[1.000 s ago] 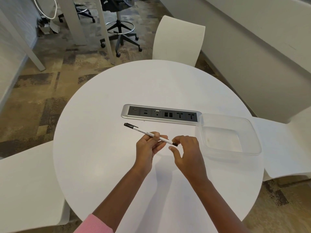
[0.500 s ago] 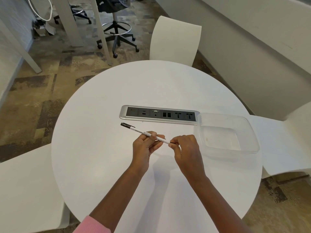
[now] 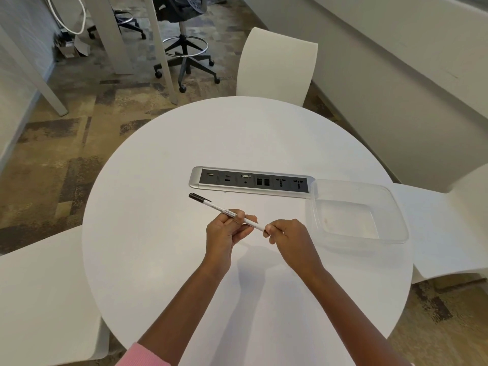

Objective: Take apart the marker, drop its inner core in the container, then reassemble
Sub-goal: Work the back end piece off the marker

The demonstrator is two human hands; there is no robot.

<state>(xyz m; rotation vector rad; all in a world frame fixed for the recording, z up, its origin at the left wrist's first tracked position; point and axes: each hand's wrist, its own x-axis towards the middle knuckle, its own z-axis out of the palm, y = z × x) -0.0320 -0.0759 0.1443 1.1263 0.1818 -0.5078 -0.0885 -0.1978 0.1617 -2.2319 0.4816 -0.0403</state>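
Observation:
A thin white marker (image 3: 215, 206) with a black cap at its far left end is held level above the round white table (image 3: 158, 260). My left hand (image 3: 227, 231) grips the marker's barrel around its middle. My right hand (image 3: 287, 239) has its fingertips pinched on the marker's right end, which they hide. A clear, shallow plastic container (image 3: 390, 207) stands on the table to the right of my right hand, with nothing in it.
A silver and black power socket strip (image 3: 250, 182) is set into the table just beyond the marker, touching the container's left corner. White chairs (image 3: 277, 67) stand around the table, and an office stool (image 3: 184, 56) stands on the carpet behind.
My right hand's fingers have closed over the marker's right end, covering its dark tip. The left hand and the marker have stayed about where they were.

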